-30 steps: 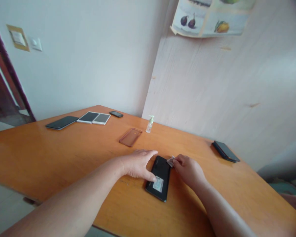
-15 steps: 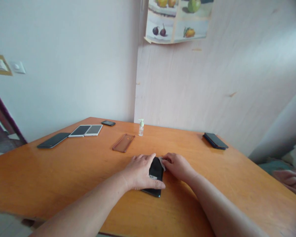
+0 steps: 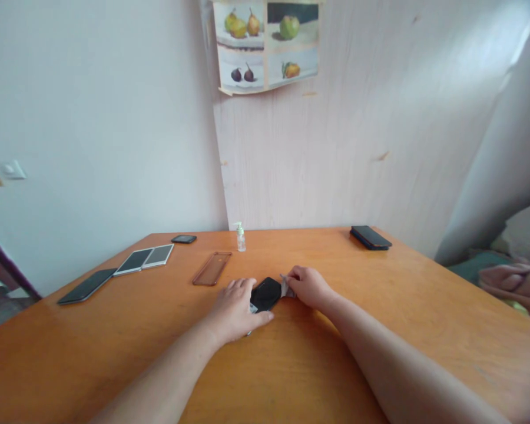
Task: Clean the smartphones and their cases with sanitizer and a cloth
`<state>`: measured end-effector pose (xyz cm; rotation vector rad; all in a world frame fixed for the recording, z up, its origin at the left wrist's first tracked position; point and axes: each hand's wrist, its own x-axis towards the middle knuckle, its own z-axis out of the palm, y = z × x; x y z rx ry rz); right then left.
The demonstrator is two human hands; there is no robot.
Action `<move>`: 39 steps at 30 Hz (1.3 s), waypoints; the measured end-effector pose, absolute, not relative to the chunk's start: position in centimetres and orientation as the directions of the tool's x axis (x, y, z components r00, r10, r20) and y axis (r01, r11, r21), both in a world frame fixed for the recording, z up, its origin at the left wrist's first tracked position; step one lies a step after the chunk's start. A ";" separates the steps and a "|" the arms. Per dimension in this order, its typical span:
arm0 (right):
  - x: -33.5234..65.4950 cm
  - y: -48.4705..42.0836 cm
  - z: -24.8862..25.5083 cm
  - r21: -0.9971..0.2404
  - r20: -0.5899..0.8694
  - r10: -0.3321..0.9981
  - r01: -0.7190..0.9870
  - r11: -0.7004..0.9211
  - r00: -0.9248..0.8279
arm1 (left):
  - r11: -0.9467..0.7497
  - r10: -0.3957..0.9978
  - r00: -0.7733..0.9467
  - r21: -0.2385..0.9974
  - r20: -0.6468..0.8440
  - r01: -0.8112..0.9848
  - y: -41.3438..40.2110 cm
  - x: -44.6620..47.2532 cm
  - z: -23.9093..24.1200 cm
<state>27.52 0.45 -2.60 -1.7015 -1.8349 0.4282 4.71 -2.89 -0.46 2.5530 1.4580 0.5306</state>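
Note:
A black smartphone (image 3: 268, 291) lies at a slant on the table in front of me, its near part covered by my left hand (image 3: 236, 309). That hand grips the phone by its sides, thumb on the near side and fingers over the far one. A light patch, perhaps a label, shows beside my fingers. Just right of the phone, my right hand (image 3: 309, 285) is closed on a small grey cloth (image 3: 287, 287), pinched between thumb and fingers at the phone's right end.
Beyond the phone lie a reddish clear phone case (image 3: 212, 268) and a pump bottle (image 3: 241, 238). Along the left of the wooden table (image 3: 327, 365) are a dark phone (image 3: 87, 286), two white-framed devices (image 3: 145, 259) and a small black phone (image 3: 184, 239). A dark phone stack (image 3: 371, 237) sits far right.
My head view has shifted right and up. The phone has turned, its far end now pointing more to the right. The cloth in my right hand has moved to just off its edge.

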 end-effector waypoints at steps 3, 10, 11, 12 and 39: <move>27.5 0.7 -2.7 -0.656 0.200 0.979 0.747 0.107 0.035 | -0.537 0.843 0.480 0.312 0.243 0.784 -2.5 4.7 -0.8; 27.1 0.9 -2.8 -0.819 0.124 0.984 0.573 0.029 0.129 | -0.501 0.864 0.409 0.433 0.292 0.749 -1.9 4.8 -1.7; 26.9 0.9 -2.8 -0.843 0.101 0.986 0.538 0.014 0.133 | -0.494 0.868 0.396 0.449 0.299 0.745 -1.8 4.8 -1.9; 26.8 0.9 -2.8 -0.866 0.077 0.988 0.501 0.000 0.133 | -0.487 0.872 0.384 0.464 0.303 0.740 -1.8 4.8 -2.0; 24.3 -0.9 -1.7 -0.975 0.209 0.978 0.081 0.207 0.023 | -0.561 0.694 0.408 0.090 0.594 0.823 -3.7 5.9 -0.6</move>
